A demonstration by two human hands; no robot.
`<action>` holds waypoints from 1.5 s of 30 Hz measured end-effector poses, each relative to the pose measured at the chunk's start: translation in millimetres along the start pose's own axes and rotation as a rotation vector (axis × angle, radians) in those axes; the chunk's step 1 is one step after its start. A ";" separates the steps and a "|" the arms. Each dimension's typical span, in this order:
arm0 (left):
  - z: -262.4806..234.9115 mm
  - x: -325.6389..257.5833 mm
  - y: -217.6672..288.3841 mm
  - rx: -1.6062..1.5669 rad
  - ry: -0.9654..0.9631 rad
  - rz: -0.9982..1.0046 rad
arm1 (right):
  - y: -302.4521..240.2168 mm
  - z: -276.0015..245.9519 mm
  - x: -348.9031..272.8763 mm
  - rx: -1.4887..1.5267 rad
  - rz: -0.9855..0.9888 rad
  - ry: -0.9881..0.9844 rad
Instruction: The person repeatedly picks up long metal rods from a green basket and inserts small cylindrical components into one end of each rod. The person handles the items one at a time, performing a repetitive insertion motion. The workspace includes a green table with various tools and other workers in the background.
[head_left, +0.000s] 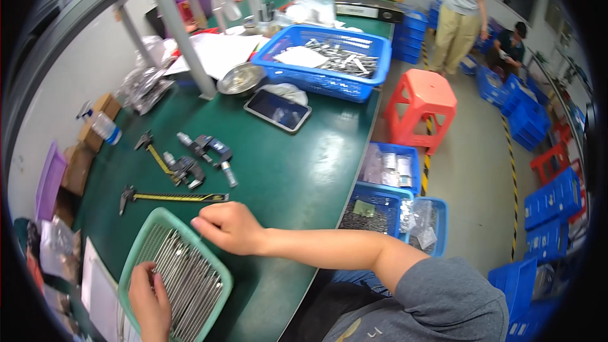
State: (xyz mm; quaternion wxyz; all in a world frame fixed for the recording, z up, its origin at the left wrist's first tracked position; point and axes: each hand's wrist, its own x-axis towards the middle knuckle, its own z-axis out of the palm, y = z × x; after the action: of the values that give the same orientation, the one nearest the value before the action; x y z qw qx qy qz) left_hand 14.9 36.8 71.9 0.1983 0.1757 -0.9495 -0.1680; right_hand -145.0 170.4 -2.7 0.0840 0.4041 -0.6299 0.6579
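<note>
A green plastic basket [226, 277] stands on the near left of the bench, holding many thin metal rods [190, 278] laid side by side. My left hand [151, 301] is over the basket's left side, fingers curled in close to the rods; whatever is between the fingertips is too small to tell. Just past the basket's far right rim is my right hand [233, 227], closed in a pinch. What it grips, if anything, I cannot make out. Beyond it lies a caliper [174, 197] with a yellow scale.
Another caliper [161, 161] and micrometers [212, 149] lie farther off. A phone [277, 111], a metal bowl [240, 79] and a blue basket [323, 85] of metal parts stand beyond. Right of the bench are blue bins [405, 164], a red stool [421, 98] and two people.
</note>
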 end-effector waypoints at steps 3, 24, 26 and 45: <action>-16.9 -5.0 -11.0 0.072 -0.033 0.109 | -1.7 0.3 0.0 0.008 -0.009 -0.006; 34.6 14.2 -2.1 -1.449 0.093 -0.692 | -58.3 -50.7 -23.7 0.090 -0.053 -0.334; 37.5 10.3 -6.1 -1.476 0.083 -0.665 | -64.4 -56.7 -32.0 -0.062 -0.130 -0.412; 36.8 4.9 -5.5 -1.383 0.088 -0.602 | -73.0 -55.4 -42.6 -0.404 -0.457 -0.619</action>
State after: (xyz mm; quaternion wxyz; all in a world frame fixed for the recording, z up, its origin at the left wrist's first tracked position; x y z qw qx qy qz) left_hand -3.9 39.1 39.5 0.2467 0.2694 -0.5300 -0.7653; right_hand -95.2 251.1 32.4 0.1118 0.6869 -0.6359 0.3336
